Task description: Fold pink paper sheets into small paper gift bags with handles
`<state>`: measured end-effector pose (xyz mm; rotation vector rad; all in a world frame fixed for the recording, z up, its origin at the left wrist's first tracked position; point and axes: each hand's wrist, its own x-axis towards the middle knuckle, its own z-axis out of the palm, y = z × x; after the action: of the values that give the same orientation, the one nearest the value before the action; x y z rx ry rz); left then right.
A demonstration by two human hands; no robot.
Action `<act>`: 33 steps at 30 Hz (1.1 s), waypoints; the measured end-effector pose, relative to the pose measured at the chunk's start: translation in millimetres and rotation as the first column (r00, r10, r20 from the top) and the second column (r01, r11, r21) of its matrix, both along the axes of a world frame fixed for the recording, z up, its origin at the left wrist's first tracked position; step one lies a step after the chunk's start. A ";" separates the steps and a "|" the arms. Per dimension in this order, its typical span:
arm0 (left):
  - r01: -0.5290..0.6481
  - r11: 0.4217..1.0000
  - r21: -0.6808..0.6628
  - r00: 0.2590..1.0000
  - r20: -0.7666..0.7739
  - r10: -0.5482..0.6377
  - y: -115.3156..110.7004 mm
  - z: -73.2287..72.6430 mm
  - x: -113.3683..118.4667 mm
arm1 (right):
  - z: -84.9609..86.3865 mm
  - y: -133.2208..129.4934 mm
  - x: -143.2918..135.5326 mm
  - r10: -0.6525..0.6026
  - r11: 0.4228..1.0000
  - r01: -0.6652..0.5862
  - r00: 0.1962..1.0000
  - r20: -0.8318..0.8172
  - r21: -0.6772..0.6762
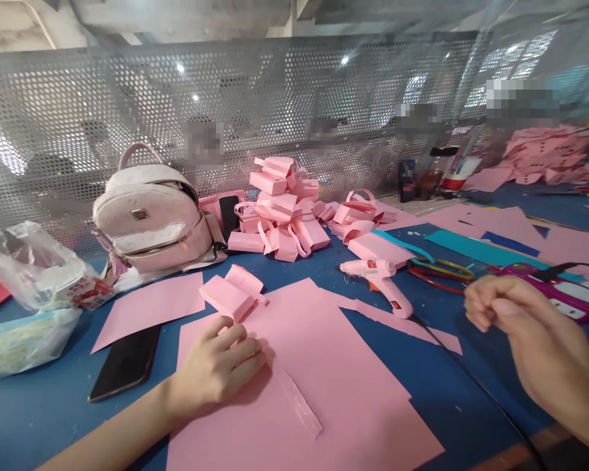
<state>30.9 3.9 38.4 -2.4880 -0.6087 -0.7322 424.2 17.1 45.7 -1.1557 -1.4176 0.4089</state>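
My left hand [220, 363] rests on stacked pink paper sheets [353, 379], its fingers curled over one end of a narrow pink paper strip [297, 399]. A shiny streak runs along the strip's lower part. Just beyond those fingers lies a small folded pink paper box [227, 296] with a raised flap. At the right, my right hand [515, 320] is held above the table, thumb and fingers closed together; whatever may be inside them is hidden. A pink glue gun [383, 281] lies on its side between the two hands, its black cord trailing toward the front right.
A pile of folded pink paper pieces [285, 209] stands near the perforated metal partition [255, 85]. To its left sits a pink backpack [150, 216]. A dark phone [127, 363] lies partly under pink paper. Yellow-handled scissors [446, 269] and a purple device [564, 297] are at the right.
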 end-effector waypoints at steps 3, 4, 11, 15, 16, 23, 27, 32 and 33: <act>-0.005 1.000 -0.024 1.000 0.004 0.005 -0.3 -1.9 -1.6 | -5.7 1.2 3.6 -0.012 0.999 0.011 1.000 -0.023 -0.047; -0.011 0.999 -0.030 1.000 0.003 0.012 -0.4 -3.1 -2.4 | -6.1 1.0 3.4 -0.012 0.998 0.011 1.000 -0.022 -0.059; -0.041 0.995 -0.088 0.999 -0.004 0.041 0.6 0.0 -7.8 | 10.3 -14.6 -27.4 0.060 0.992 -0.026 0.958 0.279 -0.124; -0.058 0.980 -0.190 0.998 -0.038 0.051 -3.8 13.0 -7.8 | 16.2 -32.2 -63.0 0.379 0.925 -0.341 0.795 0.474 -0.168; -0.069 0.970 -0.233 0.997 -0.044 0.060 -5.7 16.1 -7.9 | 16.8 -36.0 -72.0 0.462 0.884 -0.423 0.735 0.497 -0.196; -0.165 0.889 -0.428 0.983 -0.143 0.114 -12.2 46.3 -27.0 | 29.3 -32.5 -110.8 0.622 0.764 -0.597 0.583 0.523 -0.244; -0.246 0.816 -0.524 0.963 -0.228 0.144 -3.3 74.8 -53.9 | 35.8 -10.6 -125.3 0.657 0.749 -0.583 0.589 0.471 -0.316; -0.349 0.618 -0.704 0.934 -0.312 0.173 15.3 111.1 -77.9 | 28.1 28.0 -155.0 0.656 0.753 -0.583 0.630 0.416 -0.306; -0.368 0.564 -0.739 0.928 -0.331 0.172 19.1 117.8 -79.7 | 26.2 36.6 -162.0 0.643 0.762 -0.580 0.620 0.450 -0.288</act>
<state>-48.8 23.0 156.2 -3.0663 -1.4579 0.0025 262.2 53.7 71.9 -0.8605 -2.3300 0.6952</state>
